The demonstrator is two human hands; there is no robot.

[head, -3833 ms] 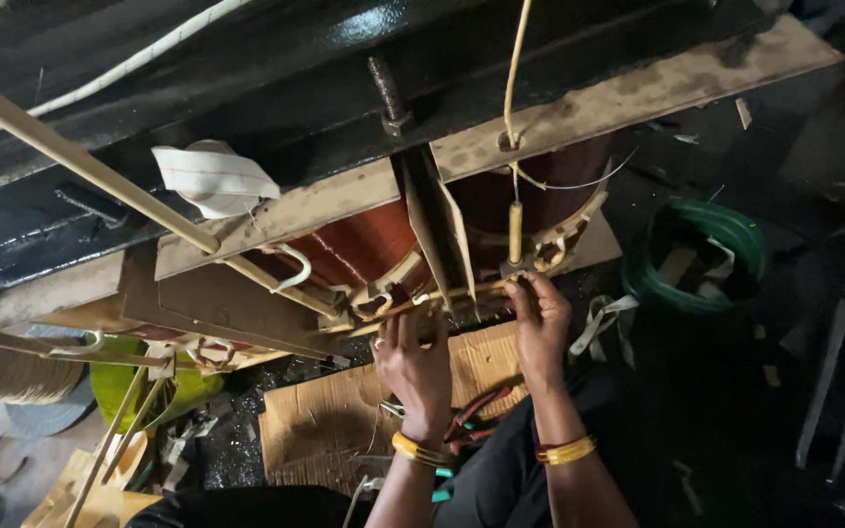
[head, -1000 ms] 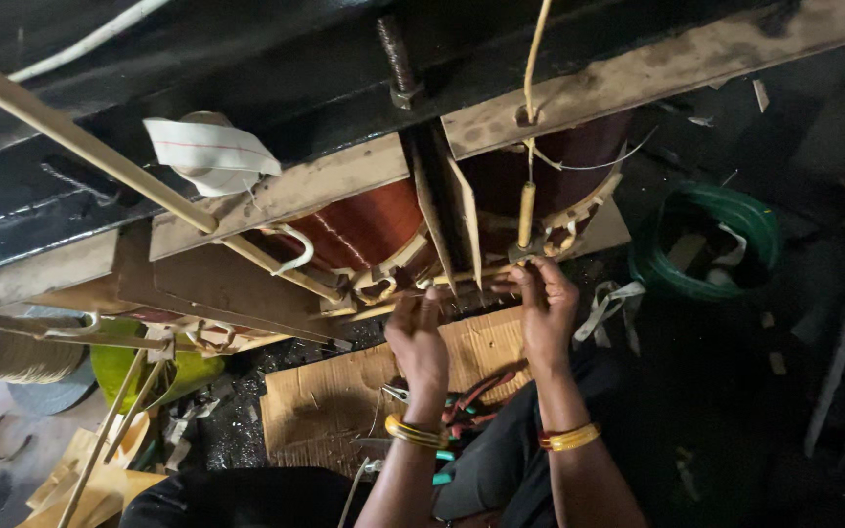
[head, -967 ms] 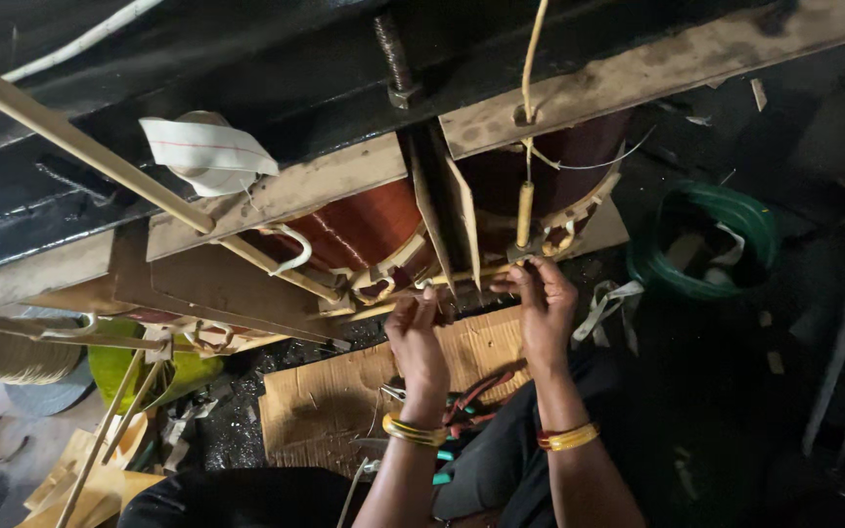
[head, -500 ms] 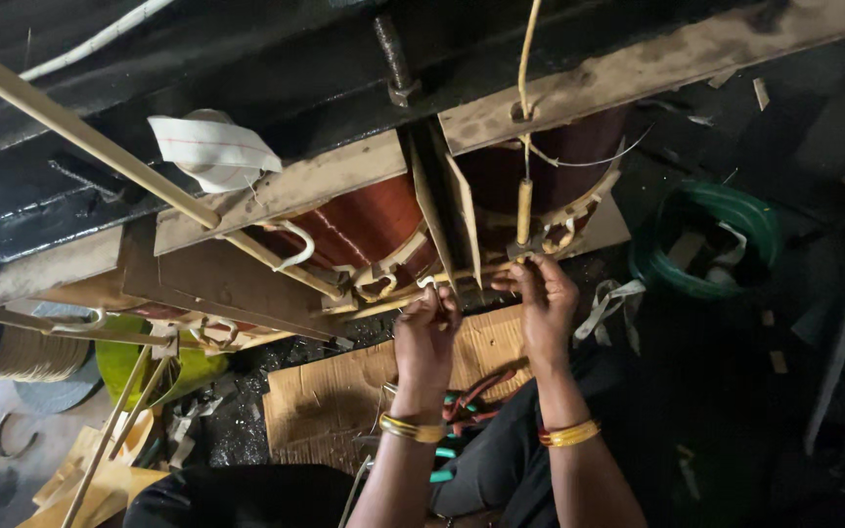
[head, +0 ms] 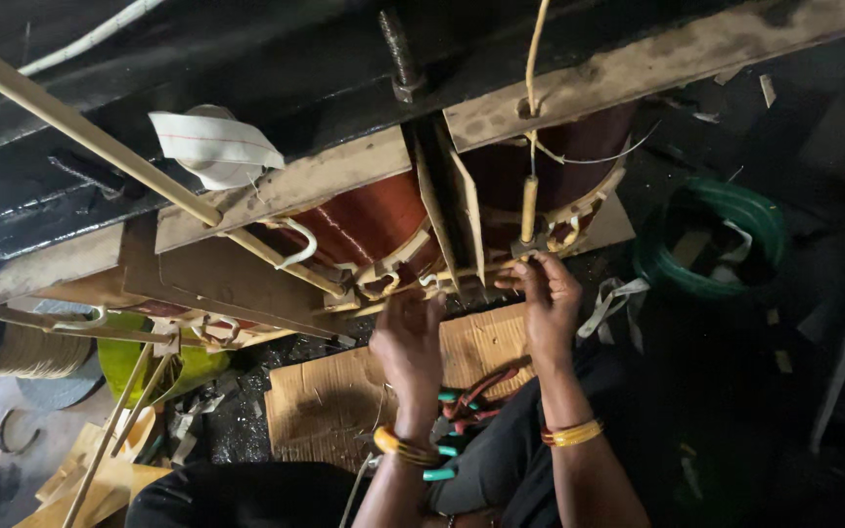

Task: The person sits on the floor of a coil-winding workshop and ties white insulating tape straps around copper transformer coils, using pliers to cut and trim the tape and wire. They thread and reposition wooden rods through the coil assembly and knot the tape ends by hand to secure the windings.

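Both my hands reach up to the underside of a large wound copper coil [head: 369, 220] framed by wooden boards [head: 638, 64]. My right hand [head: 548, 298] pinches the lower end of a paper-wrapped lead [head: 529, 205] that drops through a hole in the board. My left hand [head: 408, 337] has its fingers closed on the paper-wrapped strips [head: 393, 284] at the coil's bottom edge. Yellow bangles sit on both wrists. What the left fingers hold is partly hidden.
A long tan rod [head: 100, 147] slants across the left. A white cloth roll [head: 212, 147] lies on the black frame. Below are cardboard [head: 325, 401], red and green pliers [head: 466, 396], a green hose coil [head: 711, 240], a yellow-green container [head: 144, 362] and wood scraps.
My left hand has risen slightly to the strips at the coil's edge. My right hand stays at the hanging lead. The view has shifted a little.
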